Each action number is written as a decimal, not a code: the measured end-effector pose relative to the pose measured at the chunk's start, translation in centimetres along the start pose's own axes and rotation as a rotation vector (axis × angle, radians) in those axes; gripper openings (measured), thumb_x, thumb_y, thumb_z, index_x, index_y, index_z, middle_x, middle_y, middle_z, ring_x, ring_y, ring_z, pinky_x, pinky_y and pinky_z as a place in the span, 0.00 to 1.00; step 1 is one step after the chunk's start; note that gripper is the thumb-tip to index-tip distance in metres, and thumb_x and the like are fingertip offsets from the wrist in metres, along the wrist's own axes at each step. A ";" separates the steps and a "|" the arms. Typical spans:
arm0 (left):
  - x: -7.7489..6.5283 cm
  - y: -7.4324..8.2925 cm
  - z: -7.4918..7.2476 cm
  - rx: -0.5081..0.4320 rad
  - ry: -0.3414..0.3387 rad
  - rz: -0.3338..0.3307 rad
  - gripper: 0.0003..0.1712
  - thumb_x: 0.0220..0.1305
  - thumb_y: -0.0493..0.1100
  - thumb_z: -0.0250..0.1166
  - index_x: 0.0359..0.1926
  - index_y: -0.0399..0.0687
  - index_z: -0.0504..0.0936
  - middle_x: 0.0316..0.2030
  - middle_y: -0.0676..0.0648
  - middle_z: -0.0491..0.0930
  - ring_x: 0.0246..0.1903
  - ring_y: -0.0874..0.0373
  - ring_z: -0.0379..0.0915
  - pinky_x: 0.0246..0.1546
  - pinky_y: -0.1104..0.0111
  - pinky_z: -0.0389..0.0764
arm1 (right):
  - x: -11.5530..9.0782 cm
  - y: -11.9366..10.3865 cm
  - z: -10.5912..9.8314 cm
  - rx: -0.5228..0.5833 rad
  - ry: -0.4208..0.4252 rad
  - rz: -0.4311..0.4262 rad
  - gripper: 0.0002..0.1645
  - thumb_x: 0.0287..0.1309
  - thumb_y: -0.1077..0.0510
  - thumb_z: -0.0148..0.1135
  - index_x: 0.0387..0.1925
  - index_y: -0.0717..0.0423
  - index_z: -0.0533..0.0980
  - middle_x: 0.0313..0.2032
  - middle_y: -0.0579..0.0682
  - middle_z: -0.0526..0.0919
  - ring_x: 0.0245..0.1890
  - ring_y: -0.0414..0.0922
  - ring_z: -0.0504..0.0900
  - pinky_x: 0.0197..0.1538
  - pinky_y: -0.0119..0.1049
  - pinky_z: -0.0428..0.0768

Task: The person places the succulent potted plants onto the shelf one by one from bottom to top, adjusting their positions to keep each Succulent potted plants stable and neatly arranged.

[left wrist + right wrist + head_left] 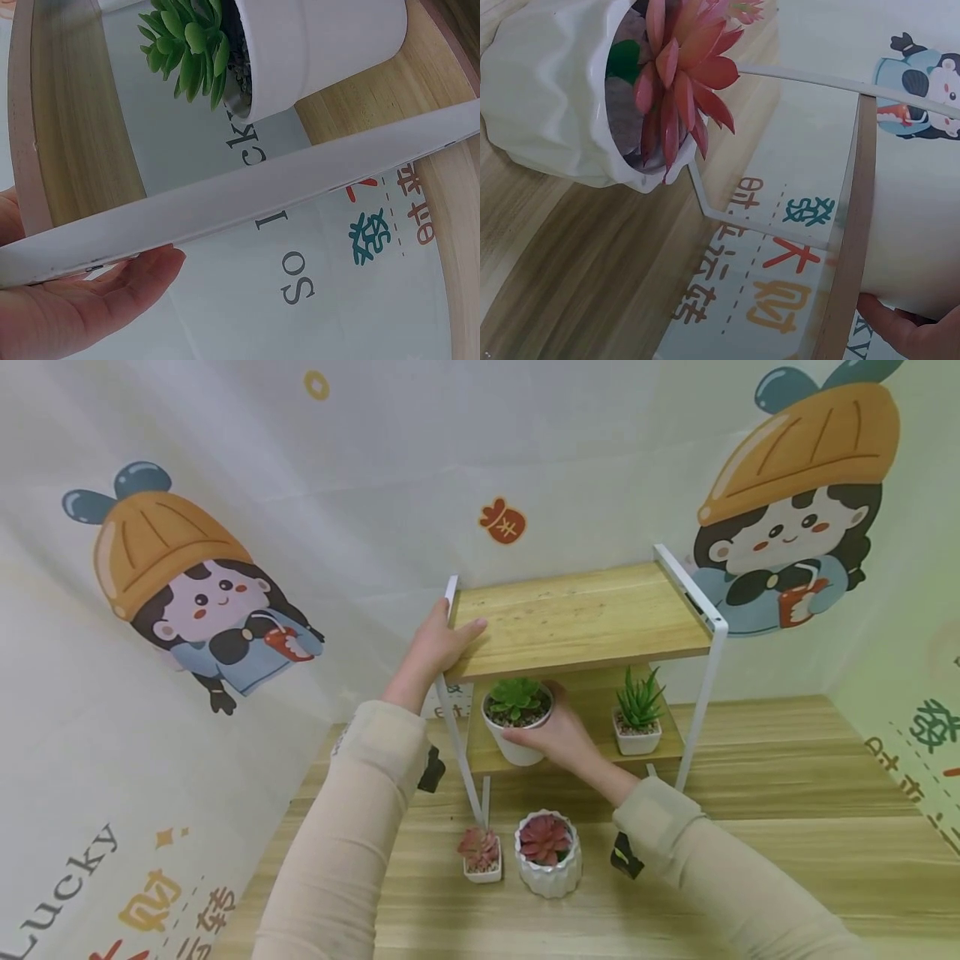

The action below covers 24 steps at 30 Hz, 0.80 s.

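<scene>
Nearest to the head camera are the two beige sleeves, both stretched forward over the table. The white round pot contains dark gravel and a green succulent; it is at the left part of the lower board of a small shelf. Whether its bottom rests on this board, I cannot tell. On the same board, to the right, a square pot has pale gravel and a spiky plant. In front of the shelf, a ribbed pot holds a red succulent, and just beside it a small pot holds a pinkish plant. A dark object near the right cuff is hard to make out. The right hand holds the white round pot, with the thumb across its front; the other fingers are mostly hidden behind. The left hand grips the left side of the shelf, its thumb lying on the upper board.

In the left wrist view, the white round pot appears sideways, cut off by the upper edge. The left hand, cut off too, bends its fingers around the white side bar.

In the right wrist view, the ribbed pot is large and partly cropped. The right hand shows only in the lower right corner, touching the white round pot.
</scene>
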<state>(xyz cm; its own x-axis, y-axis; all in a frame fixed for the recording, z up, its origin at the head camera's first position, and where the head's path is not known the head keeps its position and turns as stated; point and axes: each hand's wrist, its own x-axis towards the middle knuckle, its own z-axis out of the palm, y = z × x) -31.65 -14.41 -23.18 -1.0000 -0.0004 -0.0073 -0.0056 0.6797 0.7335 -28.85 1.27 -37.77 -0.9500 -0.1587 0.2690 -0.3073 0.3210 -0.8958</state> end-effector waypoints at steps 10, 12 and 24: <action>-0.2 0.2 0.0 0.006 -0.003 -0.005 0.45 0.64 0.56 0.54 0.71 0.44 0.40 0.69 0.38 0.48 0.67 0.43 0.48 0.65 0.53 0.57 | 0.3 0.0 0.6 0.022 0.038 -0.013 0.54 0.40 0.54 0.73 0.64 0.68 0.53 0.59 0.66 0.63 0.58 0.59 0.67 0.61 0.50 0.66; -0.2 0.2 0.0 0.004 -0.002 -0.004 0.45 0.64 0.56 0.54 0.71 0.44 0.41 0.69 0.38 0.49 0.66 0.44 0.49 0.64 0.53 0.57 | 0.3 0.0 0.7 0.028 0.045 -0.011 0.54 0.40 0.54 0.73 0.64 0.68 0.53 0.59 0.66 0.63 0.58 0.58 0.67 0.61 0.50 0.66; -0.2 0.2 0.0 0.012 0.002 -0.001 0.44 0.64 0.55 0.54 0.71 0.44 0.42 0.68 0.37 0.51 0.65 0.43 0.52 0.63 0.53 0.59 | 0.4 0.0 1.1 0.061 0.069 -0.007 0.55 0.39 0.54 0.73 0.63 0.68 0.53 0.58 0.65 0.64 0.58 0.58 0.67 0.62 0.49 0.65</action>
<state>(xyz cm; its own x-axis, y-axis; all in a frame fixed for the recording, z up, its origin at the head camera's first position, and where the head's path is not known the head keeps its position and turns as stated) -31.42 -14.28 -22.97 -1.0000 -0.0029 -0.0068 -0.0070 0.6884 0.7253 -29.16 0.20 -38.08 -0.9500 -0.0958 0.2970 -0.3120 0.2628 -0.9130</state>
